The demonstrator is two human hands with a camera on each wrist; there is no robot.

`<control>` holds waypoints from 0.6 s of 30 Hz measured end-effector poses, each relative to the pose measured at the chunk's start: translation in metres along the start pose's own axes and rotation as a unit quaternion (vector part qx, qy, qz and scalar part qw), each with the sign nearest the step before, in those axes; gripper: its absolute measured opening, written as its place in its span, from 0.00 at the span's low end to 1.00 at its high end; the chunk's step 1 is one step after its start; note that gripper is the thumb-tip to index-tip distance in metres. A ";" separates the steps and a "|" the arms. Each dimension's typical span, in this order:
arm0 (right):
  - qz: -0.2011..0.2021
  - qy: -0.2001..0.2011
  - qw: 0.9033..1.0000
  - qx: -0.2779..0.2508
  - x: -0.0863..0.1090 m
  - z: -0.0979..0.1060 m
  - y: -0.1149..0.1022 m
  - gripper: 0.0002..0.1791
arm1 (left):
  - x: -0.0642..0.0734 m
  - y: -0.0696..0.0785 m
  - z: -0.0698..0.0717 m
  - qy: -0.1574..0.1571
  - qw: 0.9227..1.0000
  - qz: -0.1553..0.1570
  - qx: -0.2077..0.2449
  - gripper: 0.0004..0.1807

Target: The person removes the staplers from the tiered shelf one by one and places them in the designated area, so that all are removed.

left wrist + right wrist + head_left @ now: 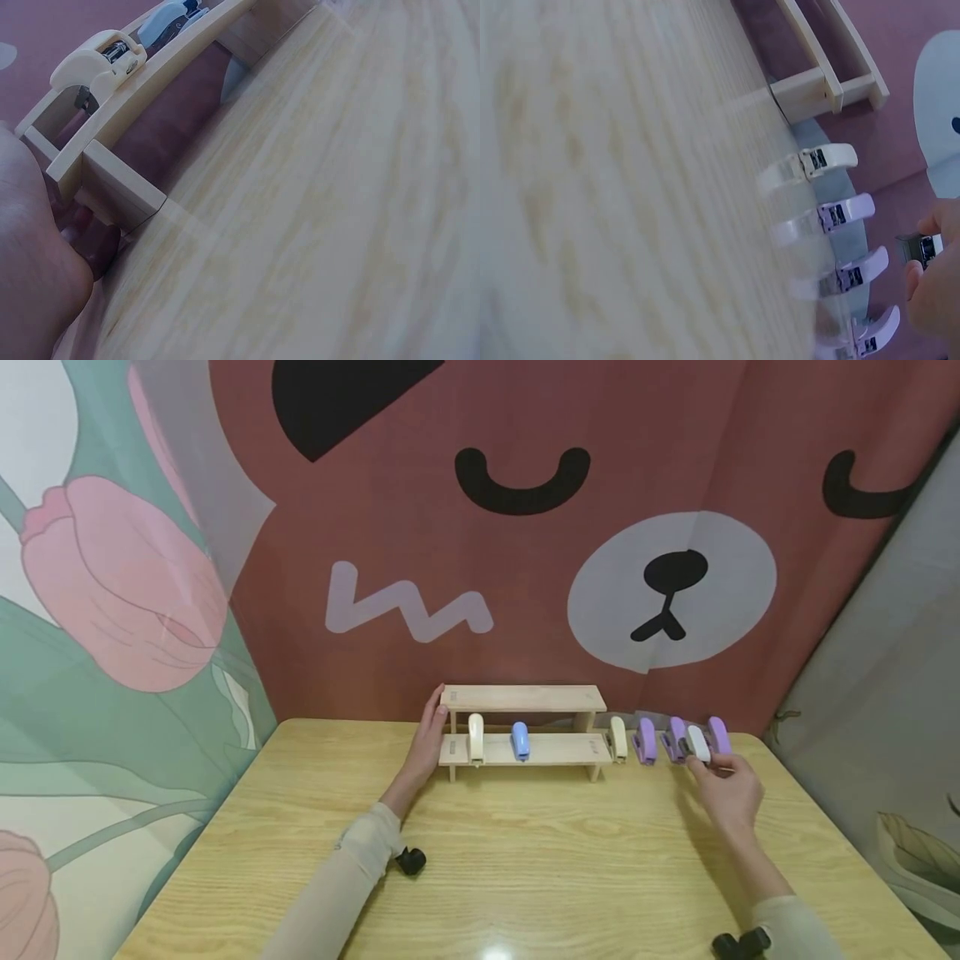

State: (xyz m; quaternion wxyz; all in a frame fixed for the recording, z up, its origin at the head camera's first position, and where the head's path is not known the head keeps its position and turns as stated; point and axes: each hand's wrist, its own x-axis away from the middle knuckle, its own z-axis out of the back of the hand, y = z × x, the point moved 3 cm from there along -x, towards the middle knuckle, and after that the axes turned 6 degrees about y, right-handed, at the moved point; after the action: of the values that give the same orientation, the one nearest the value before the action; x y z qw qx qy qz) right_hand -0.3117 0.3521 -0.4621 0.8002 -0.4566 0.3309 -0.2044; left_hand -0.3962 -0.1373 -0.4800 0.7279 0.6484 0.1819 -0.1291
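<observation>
A two-tier wooden rack (555,750) stands at the table's back, with a cream mini stapler (476,737) and a blue mini stapler (521,740) upright on its lower shelf. My left hand (425,747) lies against the rack's left end, fingers reaching up along its side; part of them is hidden in the left wrist view. Right of the rack, my right hand (729,792) pinches a white mini stapler (697,742) between thumb and fingers. In the right wrist view this stapler (928,249) is raised, apart from the row on the table.
Beside the rack stand a cream stapler (617,739) and three purple staplers (646,741) in a row near the table's back edge. The upper shelf (522,697) rises behind the lower one. A patterned curtain (390,527) hangs behind the wooden table (525,852).
</observation>
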 end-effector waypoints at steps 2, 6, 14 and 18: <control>-0.007 -0.001 1.000 0.004 -0.002 0.001 0.004 0.20 | 0.002 0.007 0.001 -0.005 1.000 0.004 0.004 0.30; -0.018 0.000 1.000 0.017 -0.006 0.005 0.010 0.20 | 0.007 0.024 0.003 -0.016 1.000 0.007 0.004 0.30; -0.026 -0.012 0.999 0.032 -0.010 0.009 0.020 0.20 | 0.010 0.033 0.002 -0.013 1.000 0.003 0.007 0.30; -0.030 -0.026 0.999 0.036 -0.011 0.010 0.026 0.22 | 0.010 0.033 0.002 -0.015 1.000 0.001 0.004 0.30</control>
State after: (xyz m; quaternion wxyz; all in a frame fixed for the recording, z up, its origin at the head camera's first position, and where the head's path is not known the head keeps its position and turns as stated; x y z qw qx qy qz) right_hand -0.3118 0.3780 -0.4769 0.8178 -0.4429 0.2882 -0.2281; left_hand -0.3732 -0.1347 -0.4550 0.7280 0.6497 0.1699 -0.1383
